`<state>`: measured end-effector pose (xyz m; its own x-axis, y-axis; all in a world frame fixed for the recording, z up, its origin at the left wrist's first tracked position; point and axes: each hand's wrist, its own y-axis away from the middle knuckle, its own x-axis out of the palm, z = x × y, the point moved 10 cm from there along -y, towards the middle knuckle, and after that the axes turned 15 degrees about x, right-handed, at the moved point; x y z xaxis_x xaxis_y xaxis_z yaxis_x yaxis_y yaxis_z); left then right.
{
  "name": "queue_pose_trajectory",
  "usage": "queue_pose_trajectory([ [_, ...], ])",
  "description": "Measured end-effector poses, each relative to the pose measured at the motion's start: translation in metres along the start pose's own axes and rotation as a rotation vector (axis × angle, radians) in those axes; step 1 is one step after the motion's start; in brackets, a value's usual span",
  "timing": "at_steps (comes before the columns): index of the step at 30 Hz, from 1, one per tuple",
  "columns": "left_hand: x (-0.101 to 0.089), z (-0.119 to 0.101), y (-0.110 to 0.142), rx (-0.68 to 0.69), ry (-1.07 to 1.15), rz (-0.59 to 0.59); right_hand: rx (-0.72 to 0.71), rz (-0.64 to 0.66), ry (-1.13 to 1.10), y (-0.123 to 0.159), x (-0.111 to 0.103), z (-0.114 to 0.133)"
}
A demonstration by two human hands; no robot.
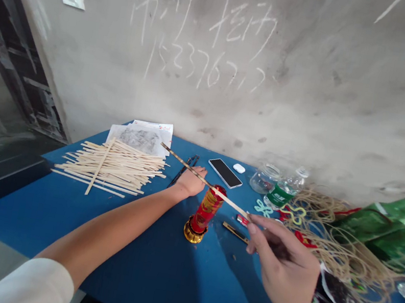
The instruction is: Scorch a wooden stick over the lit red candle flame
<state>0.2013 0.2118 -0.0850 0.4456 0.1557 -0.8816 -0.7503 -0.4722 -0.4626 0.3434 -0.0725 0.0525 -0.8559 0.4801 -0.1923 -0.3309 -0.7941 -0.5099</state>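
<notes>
While the right hand point(284, 263) pinches a long, dark-marked wooden strip point(191, 169) steadily between thumb and fingertips just over a red cylinder point(207, 209), the left hand point(190, 181) rests loosely curled, apparently empty, on the blue table point(137, 264).

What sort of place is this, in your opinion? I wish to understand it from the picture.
Probably a makeshift craft workspace in an unfinished room: a bare plaster wall with chalk writing, a blue-topped table with a pile of thin wooden sticks, and a tangle of tan twine.
</notes>
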Motion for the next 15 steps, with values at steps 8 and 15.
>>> queue_pose_trajectory([
  [8,-0.0039,-0.0042,0.0018,-0.017,0.003,0.008,-0.014,-0.008,0.013,0.0013,0.0002,0.0009],
  [15,-0.0102,-0.0079,0.0023,-0.039,-0.004,-0.016,-0.022,0.009,0.004,0.0020,0.0005,-0.0030],
])
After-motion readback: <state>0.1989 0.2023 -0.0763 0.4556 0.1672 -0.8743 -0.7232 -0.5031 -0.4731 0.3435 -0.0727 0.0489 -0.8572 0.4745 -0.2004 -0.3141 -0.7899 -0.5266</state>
